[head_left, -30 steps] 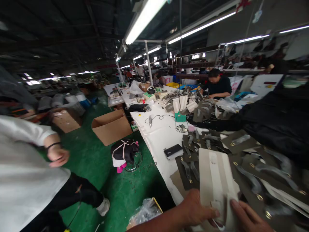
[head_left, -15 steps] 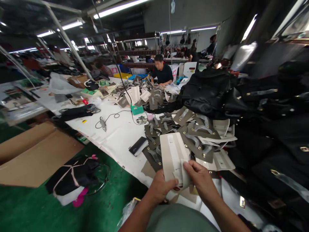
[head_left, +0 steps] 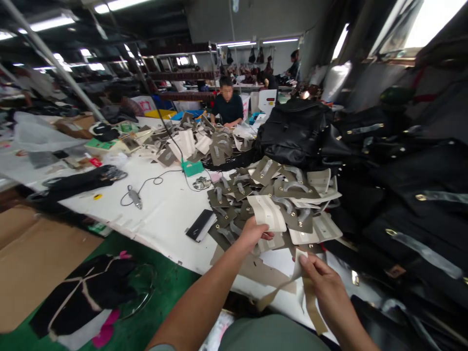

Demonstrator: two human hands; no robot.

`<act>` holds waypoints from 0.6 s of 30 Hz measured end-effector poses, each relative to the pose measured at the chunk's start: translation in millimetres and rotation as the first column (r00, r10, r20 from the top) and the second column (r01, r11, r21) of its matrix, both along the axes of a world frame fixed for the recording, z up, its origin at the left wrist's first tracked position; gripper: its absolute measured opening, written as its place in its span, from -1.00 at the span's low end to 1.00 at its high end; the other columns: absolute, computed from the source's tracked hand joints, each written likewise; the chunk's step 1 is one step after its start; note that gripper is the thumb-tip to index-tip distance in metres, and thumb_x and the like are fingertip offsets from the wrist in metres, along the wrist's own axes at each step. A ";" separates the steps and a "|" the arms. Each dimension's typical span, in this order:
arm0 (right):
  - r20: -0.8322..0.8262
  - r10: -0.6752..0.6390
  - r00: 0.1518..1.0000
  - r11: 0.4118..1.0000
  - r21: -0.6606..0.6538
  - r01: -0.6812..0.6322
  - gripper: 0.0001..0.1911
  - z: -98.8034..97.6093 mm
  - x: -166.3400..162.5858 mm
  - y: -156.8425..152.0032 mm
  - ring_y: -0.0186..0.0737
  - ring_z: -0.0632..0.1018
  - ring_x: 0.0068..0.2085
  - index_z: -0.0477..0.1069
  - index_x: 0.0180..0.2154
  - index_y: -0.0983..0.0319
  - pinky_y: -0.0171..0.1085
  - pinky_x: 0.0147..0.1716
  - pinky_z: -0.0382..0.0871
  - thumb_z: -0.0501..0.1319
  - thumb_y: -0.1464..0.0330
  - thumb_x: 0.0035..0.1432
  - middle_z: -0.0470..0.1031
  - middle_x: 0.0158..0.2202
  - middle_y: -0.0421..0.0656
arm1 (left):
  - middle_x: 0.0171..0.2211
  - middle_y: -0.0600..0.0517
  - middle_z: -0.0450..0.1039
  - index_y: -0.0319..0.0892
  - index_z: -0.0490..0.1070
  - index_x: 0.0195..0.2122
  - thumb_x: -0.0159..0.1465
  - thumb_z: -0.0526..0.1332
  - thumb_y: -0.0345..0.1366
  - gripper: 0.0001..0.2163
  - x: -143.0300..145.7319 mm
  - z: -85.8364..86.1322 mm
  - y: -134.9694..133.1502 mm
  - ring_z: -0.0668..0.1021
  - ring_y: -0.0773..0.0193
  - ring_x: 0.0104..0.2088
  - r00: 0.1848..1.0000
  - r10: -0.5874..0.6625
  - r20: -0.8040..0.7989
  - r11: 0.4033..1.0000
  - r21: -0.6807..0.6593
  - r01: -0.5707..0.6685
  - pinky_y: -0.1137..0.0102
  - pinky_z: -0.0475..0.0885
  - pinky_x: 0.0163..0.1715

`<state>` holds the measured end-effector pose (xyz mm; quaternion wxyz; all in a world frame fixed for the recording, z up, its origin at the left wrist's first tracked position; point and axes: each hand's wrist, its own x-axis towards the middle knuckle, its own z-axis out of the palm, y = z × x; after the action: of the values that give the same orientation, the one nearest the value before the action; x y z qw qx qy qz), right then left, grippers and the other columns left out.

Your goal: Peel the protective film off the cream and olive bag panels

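Over the near pile, my left hand (head_left: 255,235) is closed on the edge of a cream-backed bag panel (head_left: 266,212), its pale side facing up. Lower and to the right, my right hand (head_left: 319,273) pinches a long folded strip (head_left: 311,304), pale on one side and olive-tan on the other. Loose ends of the strip hang down towards my lap. Beneath and beyond the left hand lie several olive panels (head_left: 268,170) with plastic-wrapped handles and gold-coloured rings. Flat brown-grey pieces (head_left: 252,270) lie at the near table edge.
A black-and-white wallet-like item (head_left: 201,225), a corded tool (head_left: 135,197) and a green box (head_left: 192,168) sit on the white table (head_left: 161,214). Black bags (head_left: 292,131) are heaped on the right. Across the table sits a co-worker (head_left: 228,105). A cardboard box (head_left: 40,263) stands left.
My hands have moved apart: the left carries the panel forward over the pile, while the right has drawn the strip away to the right. The view has shifted to the right.
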<state>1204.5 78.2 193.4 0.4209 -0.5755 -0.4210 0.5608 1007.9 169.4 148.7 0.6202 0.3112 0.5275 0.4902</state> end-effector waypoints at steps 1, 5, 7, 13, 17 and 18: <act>0.010 -0.044 0.999 0.998 0.034 0.044 -0.54 -2.9 6.9 -1.0 0.16 0.52 0.09 0.64 -0.31 0.19 -0.09 0.09 0.39 0.37 -0.08 0.03 0.59 0.00 -0.04 | -0.41 -0.07 0.58 -0.33 0.45 -0.16 0.02 0.28 -0.40 -0.68 7.4 1.3 -8.6 0.60 0.22 -0.49 0.999 -0.035 -0.005 0.999 0.005 0.035 0.39 0.53 -0.49; 0.009 -0.200 0.980 0.970 0.141 0.196 -0.58 -9.7 32.3 1.0 0.14 0.38 0.24 0.61 -0.41 0.17 -0.08 0.17 0.28 0.34 -0.05 0.09 0.42 0.22 -0.08 | -0.43 -0.05 0.59 -0.31 0.46 -0.14 0.09 0.31 -0.30 -0.69 40.5 10.2 -43.8 0.61 0.19 -0.46 0.980 -0.196 -0.025 0.980 0.021 0.197 0.35 0.55 -0.42; -0.039 -0.223 0.974 0.963 0.149 0.226 -0.58 -9.6 42.9 1.7 0.07 0.46 0.14 0.57 -0.44 0.19 -0.13 0.07 0.34 0.35 -0.04 0.09 0.49 0.12 -0.05 | -0.41 -0.05 0.60 -0.30 0.48 -0.17 0.12 0.32 -0.27 -0.72 58.5 16.4 -56.9 0.61 0.18 -0.44 0.959 -0.278 -0.045 0.960 0.029 0.280 0.34 0.54 -0.38; -0.337 -0.296 0.894 0.950 -0.007 0.311 -0.46 -4.8 71.7 -23.8 -0.37 0.28 -0.56 0.35 -0.51 0.24 -0.36 -0.52 0.14 0.41 -0.09 -0.04 0.31 -0.60 -0.29 | -0.19 -0.06 0.64 -0.23 0.53 -0.11 0.13 0.35 -0.16 -0.66 105.9 32.1 -98.7 0.63 0.00 -0.13 0.855 -0.492 -0.164 0.866 0.010 0.500 0.26 0.53 -0.11; -0.319 -0.490 0.811 0.854 0.012 0.520 -0.41 4.6 103.3 -41.2 -0.43 0.19 -0.57 0.37 -0.56 0.26 -0.37 -0.56 0.04 0.45 -0.11 -0.17 0.27 -0.62 -0.30 | -0.08 -0.06 0.62 -0.15 0.53 -0.04 0.07 0.37 0.11 -0.46 133.5 19.6 -118.9 0.55 -0.13 0.08 0.790 -0.564 -0.241 0.822 -0.080 0.563 0.17 0.48 0.07; -0.309 -0.523 0.794 0.831 0.025 0.556 -0.42 8.3 113.4 -45.3 -0.42 0.21 -0.57 0.39 -0.55 0.26 -0.37 -0.56 0.06 0.45 -0.12 -0.18 0.28 -0.61 -0.29 | -0.07 -0.08 0.62 -0.15 0.53 -0.04 0.03 0.38 0.17 -0.41 142.2 14.5 -123.1 0.54 -0.14 0.09 0.747 -0.625 -0.226 0.776 -0.085 0.624 0.17 0.48 0.09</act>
<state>1317.9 32.9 201.6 0.6525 -0.5581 -0.2044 0.4701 1150.1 46.3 163.3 0.6801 0.5255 0.4652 0.2120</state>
